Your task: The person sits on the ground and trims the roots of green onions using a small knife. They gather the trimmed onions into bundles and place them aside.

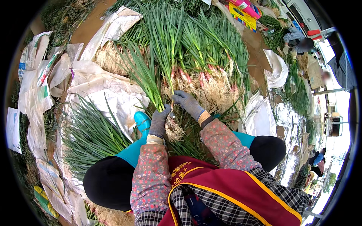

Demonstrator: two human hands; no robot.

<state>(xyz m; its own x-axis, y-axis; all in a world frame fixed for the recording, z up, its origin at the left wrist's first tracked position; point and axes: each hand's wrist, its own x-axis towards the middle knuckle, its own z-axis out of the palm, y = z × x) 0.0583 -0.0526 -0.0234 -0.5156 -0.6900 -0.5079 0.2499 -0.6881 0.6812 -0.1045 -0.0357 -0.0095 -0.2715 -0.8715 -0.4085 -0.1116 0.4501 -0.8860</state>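
My gloved left hand (pixel 159 122) is closed around a few leafy green garlic plants (pixel 151 91); their leaves fan up and left, and pale roots (pixel 174 130) hang below the fist. Just to its right, my gloved right hand (pixel 189 104) pinches the lower stem of a single long green garlic stalk (pixel 171 84). Ahead of both hands lies a heap of green garlic (pixel 205 70) with pinkish stems and tangled, straw-coloured roots. The fingertips of my right hand are partly hidden behind the stem.
Green garlic leaves (pixel 93 135) lie on white plastic sheeting (pixel 110 101) at my left. My turquoise boot (pixel 142 121) stands beside it. A pink and yellow package (pixel 243 14) lies past the heap. Far right, a person (pixel 297 39) bends near more plants.
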